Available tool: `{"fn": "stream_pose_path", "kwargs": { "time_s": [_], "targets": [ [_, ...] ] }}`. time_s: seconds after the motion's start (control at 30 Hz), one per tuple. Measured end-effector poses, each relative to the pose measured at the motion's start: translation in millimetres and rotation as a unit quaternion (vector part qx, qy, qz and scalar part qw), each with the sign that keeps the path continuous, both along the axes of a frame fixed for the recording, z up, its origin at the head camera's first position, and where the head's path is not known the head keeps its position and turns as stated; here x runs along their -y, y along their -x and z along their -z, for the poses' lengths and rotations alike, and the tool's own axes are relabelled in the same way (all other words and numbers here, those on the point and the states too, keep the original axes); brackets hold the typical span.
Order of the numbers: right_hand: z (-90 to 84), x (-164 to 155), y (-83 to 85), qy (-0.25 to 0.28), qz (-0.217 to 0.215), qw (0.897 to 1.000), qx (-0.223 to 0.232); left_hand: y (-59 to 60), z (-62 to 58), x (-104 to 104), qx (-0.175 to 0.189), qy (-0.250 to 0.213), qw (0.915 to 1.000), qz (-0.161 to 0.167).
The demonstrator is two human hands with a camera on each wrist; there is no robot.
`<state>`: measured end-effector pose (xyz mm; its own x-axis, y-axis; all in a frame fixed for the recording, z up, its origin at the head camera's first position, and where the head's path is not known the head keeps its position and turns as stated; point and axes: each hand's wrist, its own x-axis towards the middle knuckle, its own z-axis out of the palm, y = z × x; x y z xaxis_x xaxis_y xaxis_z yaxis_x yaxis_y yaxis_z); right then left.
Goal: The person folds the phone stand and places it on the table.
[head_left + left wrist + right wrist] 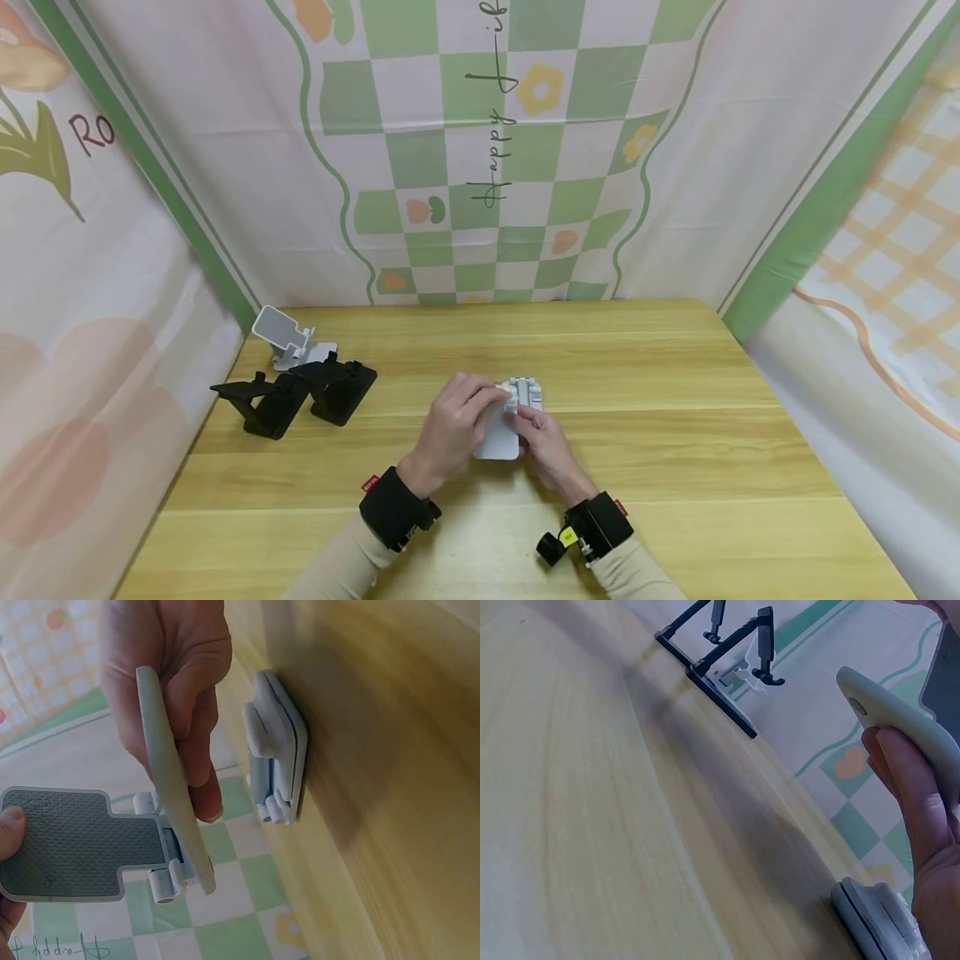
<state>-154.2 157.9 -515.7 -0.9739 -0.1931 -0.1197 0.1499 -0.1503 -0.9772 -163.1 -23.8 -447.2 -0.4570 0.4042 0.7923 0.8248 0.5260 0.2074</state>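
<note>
Both hands meet over a white folding stand [498,437] held just above the table [675,433], a little nearer the person than the table's middle.

Left hand [454,425]: fingers curled over the stand's upper part, thumb side toward the hinge. In the left wrist view, a thumb tip [10,825] presses on the grey ribbed pad of the stand's base plate [67,844]. This plate is hinged to a thin white panel [174,787], seen edge-on.

Right hand [546,446]: clamped on the stand from the right. In the left wrist view its fingers [196,712] wrap behind the thin panel; in the right wrist view the fingers [911,802] curl under the panel's rounded edge [900,724]. Both hands are therefore closed on the same stand.

A second white stand [527,392], folded flat, lies on the table just beyond the held one, touching or nearly touching the fingertips in the head view. The wrist views show it flat on the wood, apart from the held stand [279,761] [877,919].

Well to the left of the held stand, near the table's left edge, two black stands [296,396] sit opened, side by side. Just behind them, toward the back left corner, a white stand [288,337] sits opened with its plate tilted.

Printed cloth [480,150] in green and white checks hangs behind the table.
</note>
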Motion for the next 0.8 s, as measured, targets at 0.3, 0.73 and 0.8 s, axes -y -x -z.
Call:
{"fn": "stream_pose_path", "kwargs": {
  "time_s": [0.3,0.73,0.8],
  "targets": [
    [0.5,-2,0.7,0.013,-0.006,1.0,0.007,-3.6,7.4,1,-0.007,0.017,0.9998,0.007],
    [-0.7,2,1.8,0.048,0.026,0.998,0.019,-8.5,17.7,1,-0.033,0.037,0.9987,0.012],
    [-1.4,2,1.5,0.049,0.028,0.998,0.019,-8.8,19.4,1,-0.04,0.04,0.9983,0.011]
  ]
}}
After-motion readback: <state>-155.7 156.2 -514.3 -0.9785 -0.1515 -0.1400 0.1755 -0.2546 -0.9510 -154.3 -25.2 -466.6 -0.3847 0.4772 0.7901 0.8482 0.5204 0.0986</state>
